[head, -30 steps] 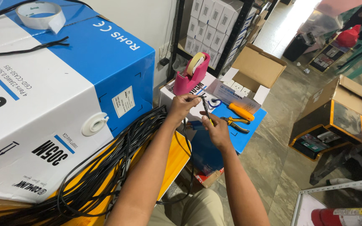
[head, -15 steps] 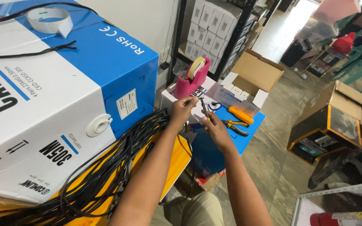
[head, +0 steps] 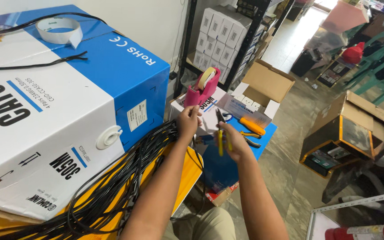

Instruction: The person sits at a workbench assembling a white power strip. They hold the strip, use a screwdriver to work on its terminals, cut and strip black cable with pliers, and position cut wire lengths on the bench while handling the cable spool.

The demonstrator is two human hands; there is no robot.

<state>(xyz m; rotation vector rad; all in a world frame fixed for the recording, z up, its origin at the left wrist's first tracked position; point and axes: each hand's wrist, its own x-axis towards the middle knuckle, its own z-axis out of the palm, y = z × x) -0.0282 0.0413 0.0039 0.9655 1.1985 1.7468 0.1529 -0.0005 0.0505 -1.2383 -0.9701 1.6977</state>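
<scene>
Gripping yellow-handled pliers point(head: 221, 133), right hand point(head: 234, 143) is closed round the handles, jaws pointing up. Left hand point(head: 188, 122) pinches a black cable point(head: 125, 178) end just left of the jaws. Pink tape dispenser point(head: 202, 89) stands beyond, on a box point(head: 214, 106).

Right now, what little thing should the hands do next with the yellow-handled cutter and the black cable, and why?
Probably bring the two together. The right hand grips the yellow-handled cutter, its dark tip pointing up. The left hand pinches an end of the thin black cable beside it. The tip looks apart from the cable, so guiding the end into the tip seems the likely small move.
</scene>
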